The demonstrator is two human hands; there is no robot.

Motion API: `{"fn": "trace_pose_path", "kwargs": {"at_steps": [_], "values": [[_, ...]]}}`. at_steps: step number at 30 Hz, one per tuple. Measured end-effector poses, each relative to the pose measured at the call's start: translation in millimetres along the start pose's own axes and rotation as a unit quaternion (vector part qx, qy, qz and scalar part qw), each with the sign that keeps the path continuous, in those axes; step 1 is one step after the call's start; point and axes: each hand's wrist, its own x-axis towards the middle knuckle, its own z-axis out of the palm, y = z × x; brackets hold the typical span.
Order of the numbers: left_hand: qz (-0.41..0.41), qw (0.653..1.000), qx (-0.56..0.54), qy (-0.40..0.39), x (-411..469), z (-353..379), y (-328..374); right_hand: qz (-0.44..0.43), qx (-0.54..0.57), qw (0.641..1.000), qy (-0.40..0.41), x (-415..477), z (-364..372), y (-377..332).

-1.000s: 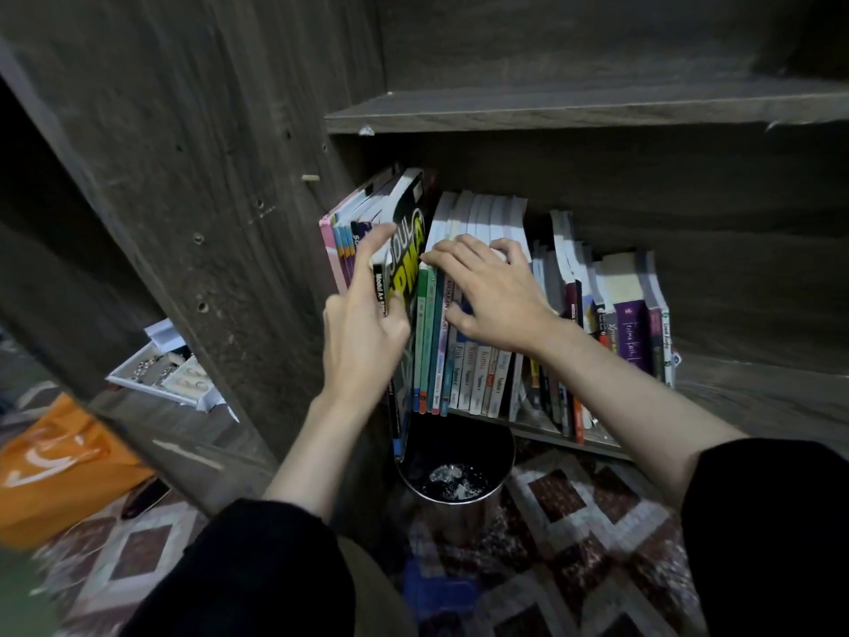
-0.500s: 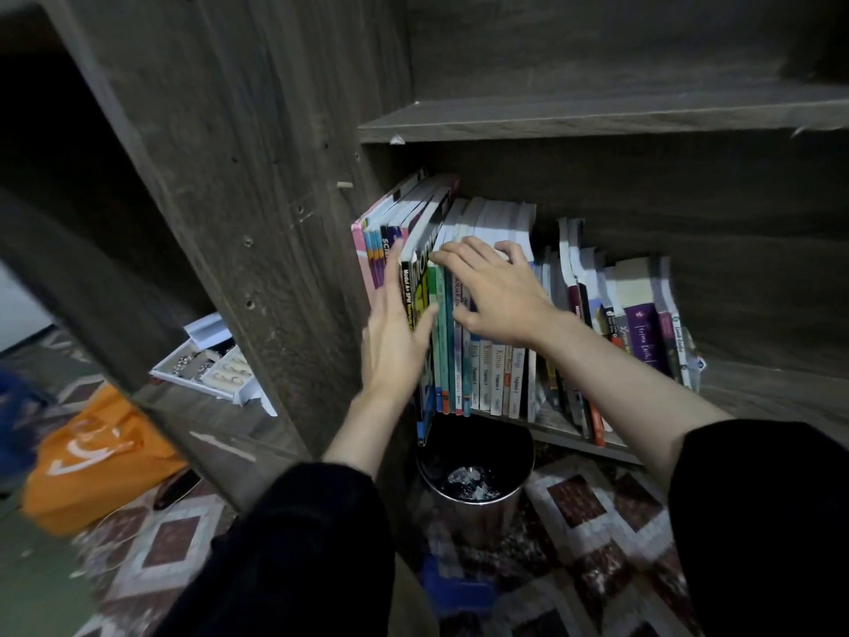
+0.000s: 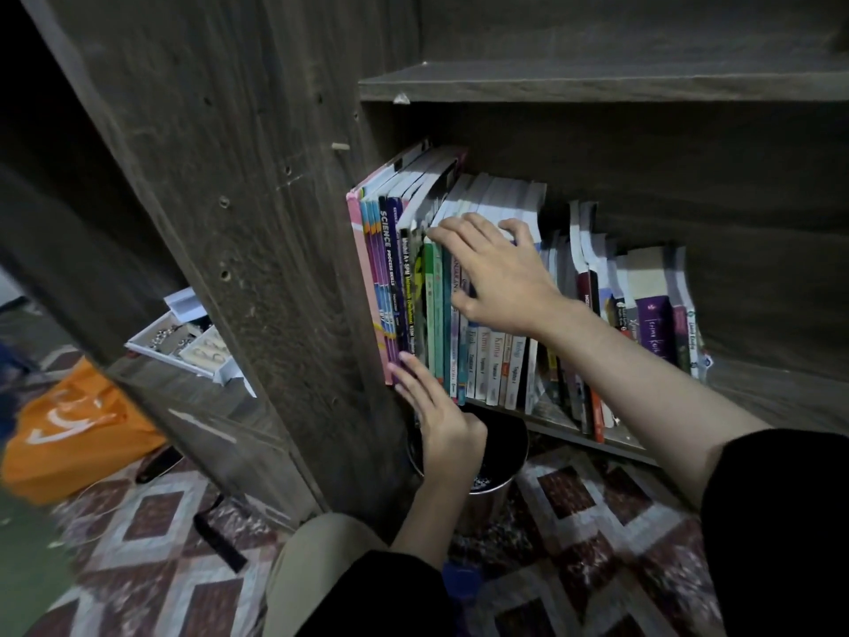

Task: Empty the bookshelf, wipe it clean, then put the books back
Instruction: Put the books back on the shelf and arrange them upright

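**Ali:** What is closest, at the bottom?

**Bea:** A tan knee (image 3: 317, 572) and a patterned floor (image 3: 151, 535) with red and white squares. Just above them, in the lower middle, stands a shiny metal bin (image 3: 489, 491).

**Ali:** Where is the left hand?

**Bea:** The left hand (image 3: 441, 420) is in front of the bin. Its fingers are straight and close together. The tips touch the bottom of the spines.

**Ali:** And the books?

**Bea:** The books (image 3: 558, 374) stand in a row on the low shelf of the bookshelf (image 3: 257, 232), in the middle of the picture. The ones by the side wall lean a little.

**Ali:** Can you read any?

**Bea:** Yes. The science book (image 3: 385, 250) says "SCIENCE PROCESS SKILLS". The dark book (image 3: 406, 287) next to it looks like "Model A+ SPM". Some white books (image 3: 495, 358) say "Kimia". Over at the right, a purple book (image 3: 654, 324) says "Terima Kasih". The others are too small to read.

**Ali:** What about the right hand?

**Bea:** The right hand (image 3: 500, 278) lies high up on the white books. Its fingers are spread apart. The tips bend a little over the top edges, and the thumb is on the spines.

**Ali:** What is further away?

**Bea:** At the left, past the side wall, there is a white tray (image 3: 183, 349) of small things. Below it, an orange bag (image 3: 69, 429) lies on the floor. At the top is another shelf board (image 3: 597, 82).
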Motion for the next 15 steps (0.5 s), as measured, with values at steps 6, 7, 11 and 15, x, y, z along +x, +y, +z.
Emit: {"fn": "trace_pose_path", "kwargs": {"at_steps": [6, 7, 11, 15], "values": [[-0.035, 0.994, -0.031, -0.096, 26, 6, 11, 0.003, 0.017, 1.0, 0.004, 0, -2, -1], [-0.046, 0.994, -0.022, -0.1, 33, 6, 12, 0.001, 0.018, 1.0, 0.004, 0, -2, -1], [-0.094, 0.99, -0.005, -0.1, 50, 7, 26, 0.0, 0.019, 1.0, 0.004, 3, 0, -1], [-0.11, 0.989, 0.007, -0.099, 53, 7, 27, 0.001, 0.023, 1.0, -0.001, 4, 1, -2]]}}
